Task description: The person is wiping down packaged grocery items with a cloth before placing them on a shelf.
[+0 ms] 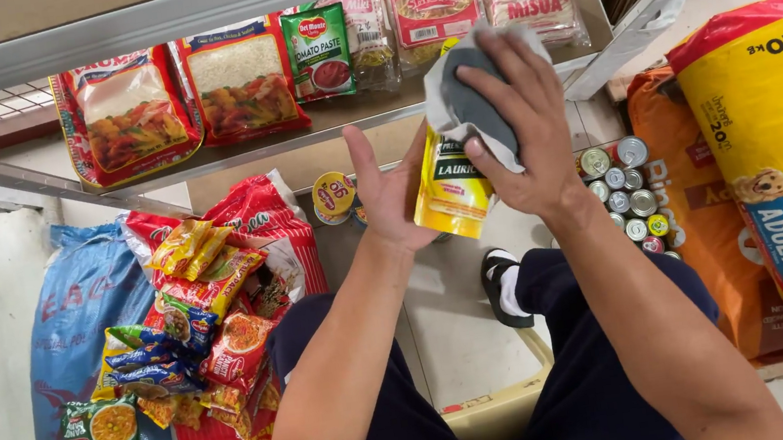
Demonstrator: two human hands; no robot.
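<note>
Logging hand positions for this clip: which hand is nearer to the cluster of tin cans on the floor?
Right. The right hand, pressing a grey cloth on the yellow pouch, sits just left of the tin cans. The left hand holds the pouch's far side, farther away.

Yellow stand-up pouch [451, 193] with a dark green label band, held upright and slightly tilted in mid-air at centre of the scene, below the far shelf. Grey cloth [469, 106], crumpled, pressed against the pouch's upper part, covering its top.
</note>
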